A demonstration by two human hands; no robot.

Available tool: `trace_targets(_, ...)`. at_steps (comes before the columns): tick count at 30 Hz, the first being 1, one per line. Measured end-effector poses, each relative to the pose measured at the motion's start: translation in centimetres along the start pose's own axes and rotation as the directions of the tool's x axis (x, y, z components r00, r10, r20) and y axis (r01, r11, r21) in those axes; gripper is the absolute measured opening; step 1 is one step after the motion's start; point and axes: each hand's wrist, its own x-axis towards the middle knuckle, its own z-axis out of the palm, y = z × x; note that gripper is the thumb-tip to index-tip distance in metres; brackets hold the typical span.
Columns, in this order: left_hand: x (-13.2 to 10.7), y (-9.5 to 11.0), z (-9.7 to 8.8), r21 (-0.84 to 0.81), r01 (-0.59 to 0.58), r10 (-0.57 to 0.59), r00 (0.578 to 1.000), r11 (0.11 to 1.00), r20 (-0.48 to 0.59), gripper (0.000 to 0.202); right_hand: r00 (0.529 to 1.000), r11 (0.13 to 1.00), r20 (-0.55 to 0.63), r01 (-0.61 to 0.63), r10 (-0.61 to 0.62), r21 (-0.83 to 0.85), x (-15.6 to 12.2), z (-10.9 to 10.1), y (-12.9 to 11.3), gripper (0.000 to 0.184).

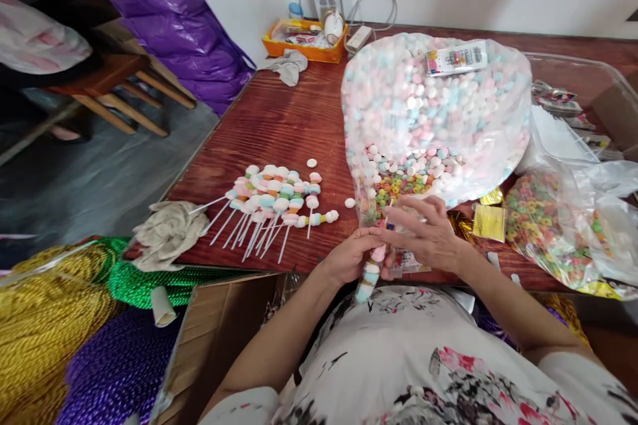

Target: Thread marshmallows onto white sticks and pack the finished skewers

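Observation:
My left hand (351, 255) is closed around a marshmallow skewer (369, 277), a row of pink, white and blue sweets in what looks like a clear wrapper. It points down toward my lap. My right hand (423, 232) is at its upper end, fingers bent around the stick and a small blue-and-red piece; the exact grip is partly hidden. To the left lies a pile of finished-looking marshmallow skewers (274, 192) with white sticks. Just beyond my hands, a large clear bag of marshmallows (433, 106) has colourful ring cereal (399, 189) at its mouth.
A bag of ring cereal (538, 212) and gold ties (489, 222) lie to the right, before a clear plastic bin (588, 63). An orange tray (304, 50) stands at the back. A grey cloth (172, 232) rests on the left table edge, above shiny bead strands (119, 358).

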Motion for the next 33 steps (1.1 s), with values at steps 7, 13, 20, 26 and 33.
trace_targets(7, 0.0, -1.2, -1.0, 0.321, 0.123, -0.2, 0.955, 0.939, 0.218, 0.039, 0.911, 0.981, 0.372, 0.195, -0.178, -0.008, -1.3, -0.5, -0.4, 0.026)
trace_targets(13, -0.2, -2.0, -0.3, 0.978, -0.188, 0.394, 0.895, -0.093, 0.21, 0.024, 0.836, 0.905, 0.361, -0.421, 0.413, -0.06, -3.4, 2.7, -3.2, 0.014)
trace_targets(20, 0.6, -3.2, -0.2, 0.944, -0.288, 0.442, 0.835, -0.159, 0.329, 0.026, 0.75, 0.728, 0.058, -0.656, 0.659, 0.199, -5.9, 0.3, -3.6, 0.014)
trace_targets(26, 2.5, -3.8, -1.3, 0.887, -0.165, 0.412, 0.911, 0.431, -0.03, 0.033, 0.618, 0.624, -0.232, -0.779, 0.751, -0.056, -13.5, -3.7, -1.1, 0.017)
trace_targets(33, 5.2, -3.3, -3.0, 0.714, -0.124, 0.416, 0.875, 0.688, -0.249, 0.03, 0.566, 0.498, -0.217, -0.814, 0.795, -0.3, -15.5, -2.5, 0.1, 0.014)
